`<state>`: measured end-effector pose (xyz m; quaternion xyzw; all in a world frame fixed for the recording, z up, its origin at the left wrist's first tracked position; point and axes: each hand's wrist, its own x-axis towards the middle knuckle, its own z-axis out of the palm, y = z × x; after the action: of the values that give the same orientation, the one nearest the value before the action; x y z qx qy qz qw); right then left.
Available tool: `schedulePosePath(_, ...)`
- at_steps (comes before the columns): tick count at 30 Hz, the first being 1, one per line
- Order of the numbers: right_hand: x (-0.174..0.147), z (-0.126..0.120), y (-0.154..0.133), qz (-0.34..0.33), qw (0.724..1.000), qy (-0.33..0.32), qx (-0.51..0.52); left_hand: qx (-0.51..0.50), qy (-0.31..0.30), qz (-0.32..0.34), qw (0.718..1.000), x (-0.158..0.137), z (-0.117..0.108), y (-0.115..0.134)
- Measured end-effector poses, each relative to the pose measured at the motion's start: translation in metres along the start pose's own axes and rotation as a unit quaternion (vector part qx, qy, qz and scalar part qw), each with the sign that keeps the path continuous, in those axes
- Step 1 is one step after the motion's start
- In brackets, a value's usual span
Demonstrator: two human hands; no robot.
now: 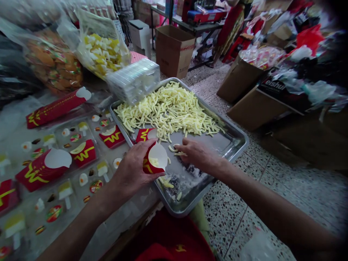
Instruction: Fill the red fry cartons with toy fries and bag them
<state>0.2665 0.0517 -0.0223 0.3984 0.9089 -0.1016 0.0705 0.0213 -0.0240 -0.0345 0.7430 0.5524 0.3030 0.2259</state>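
Observation:
My left hand [136, 163] is wrapped round a small red fries box [159, 156] with a white inside and a yellow mark. Its mouth faces up and toward the right, and a few pale sticks show inside. My right hand [199, 156] is over the metal tray [236, 145], with its fingers pinched on a few pale yellow toy fries [179, 150]. A large heap of the same fries [174, 105] fills the tray's far half. Another red fries box [145, 135] lies at the tray's left edge, partly behind my left hand.
To the left, clear blister trays [89, 174] hold several miniature foods and red boxes. A stack of clear plastic cases [136, 78] overhangs the tray's far left corner. Bags of toy burgers [54, 61] and yellow-white pieces [103, 50] stand behind. Cardboard boxes [174, 50] sit on the speckled floor.

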Motion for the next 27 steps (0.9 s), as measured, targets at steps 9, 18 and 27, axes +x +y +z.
schedulePosePath(9,0.026,0.01,0.004,0.031,0.999,0.007,-0.011,0.054,-0.073,-0.014,0.996,0.012,-0.001,-0.008)
schedulePosePath(18,-0.001,-0.007,-0.006,0.132,0.735,0.122,0.654,0.028,-0.065,-0.065,0.995,0.014,0.022,0.019)
schedulePosePath(27,-0.011,0.005,-0.035,0.124,0.892,0.239,0.363,0.043,0.104,0.007,0.994,0.017,0.071,0.045)
